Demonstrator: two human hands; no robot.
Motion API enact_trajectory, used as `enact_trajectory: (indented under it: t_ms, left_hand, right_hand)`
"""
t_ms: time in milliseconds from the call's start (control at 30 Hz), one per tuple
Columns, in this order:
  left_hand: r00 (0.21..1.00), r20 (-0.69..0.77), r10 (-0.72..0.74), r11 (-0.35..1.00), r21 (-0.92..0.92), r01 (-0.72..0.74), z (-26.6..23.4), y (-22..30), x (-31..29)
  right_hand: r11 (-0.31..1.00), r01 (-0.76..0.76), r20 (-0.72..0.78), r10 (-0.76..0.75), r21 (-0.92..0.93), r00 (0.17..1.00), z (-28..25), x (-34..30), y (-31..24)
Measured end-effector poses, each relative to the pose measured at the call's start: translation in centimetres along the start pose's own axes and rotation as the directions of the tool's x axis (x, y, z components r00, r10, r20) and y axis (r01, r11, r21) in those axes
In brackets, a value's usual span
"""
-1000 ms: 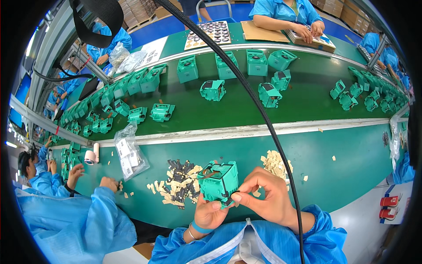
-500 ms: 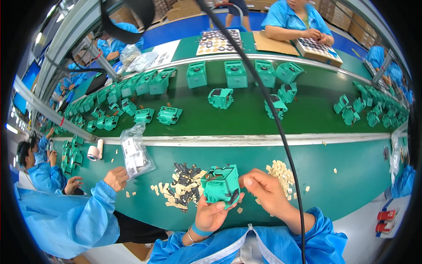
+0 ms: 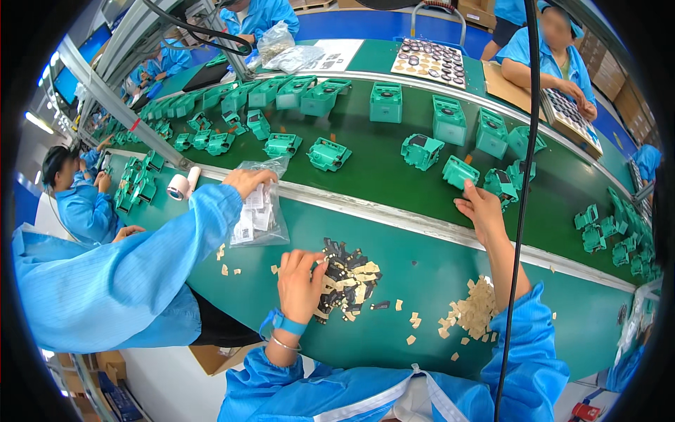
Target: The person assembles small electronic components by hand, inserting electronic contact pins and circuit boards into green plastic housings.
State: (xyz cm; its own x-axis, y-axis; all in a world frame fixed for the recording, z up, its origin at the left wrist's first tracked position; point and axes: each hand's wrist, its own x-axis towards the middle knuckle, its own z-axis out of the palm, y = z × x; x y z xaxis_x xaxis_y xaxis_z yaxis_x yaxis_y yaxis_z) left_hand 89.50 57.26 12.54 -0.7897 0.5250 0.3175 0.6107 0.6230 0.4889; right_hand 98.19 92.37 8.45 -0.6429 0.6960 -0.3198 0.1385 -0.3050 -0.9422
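Observation:
My right hand (image 3: 484, 213) reaches over the rail, its fingertips gripping the near corner of a green plastic housing (image 3: 460, 173) on the dark green belt. More green housings (image 3: 422, 151) sit close by. My left hand (image 3: 301, 285), with a blue wristband and a bracelet, is curled at the left edge of a pile of small black parts mixed with beige pieces (image 3: 348, 281). Its thumb and forefinger come together, but what lies between them is too small to tell. A heap of beige pieces (image 3: 472, 309) lies below my right forearm.
At left, a co-worker's hand (image 3: 249, 183) touches a clear plastic bag (image 3: 260, 219) holding white packets. A pale rail (image 3: 365, 214) divides the table from the belt. A black cable (image 3: 524, 211) hangs in front of my right arm. Other workers sit across the belt.
The green housing has gone from my left hand to the belt, with my right hand on it. My left hand has moved left to the black parts. The co-worker's hand has moved onto the bag.

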Motion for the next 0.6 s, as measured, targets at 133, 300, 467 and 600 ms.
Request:
enact_trajectory:
  t_ms: [133,300,467,600]
  left_hand:
    - [0.991,0.069,0.114,0.992,0.041,-0.117,1.4,-0.6,1.8]
    - [0.985,0.159,0.061,0.997,-0.051,-0.054,2.1,-2.2,1.7]
    - [0.995,0.076,0.058,0.99,-0.134,-0.047,0.5,0.0,1.1]
    - [1.0,0.017,0.008,0.968,-0.253,-0.004,0.0,3.0,-0.1]
  right_hand:
    - [0.904,0.182,0.04,-0.181,-0.387,0.983,0.8,-5.2,-1.1]
    - [0.896,0.274,0.173,-0.225,-0.349,0.959,1.1,-11.0,-1.4]
    - [0.941,0.271,0.29,-0.207,-0.202,0.934,2.2,-13.6,-0.1]
    - [0.964,0.213,0.493,-0.109,-0.16,0.863,4.9,-15.3,0.1]
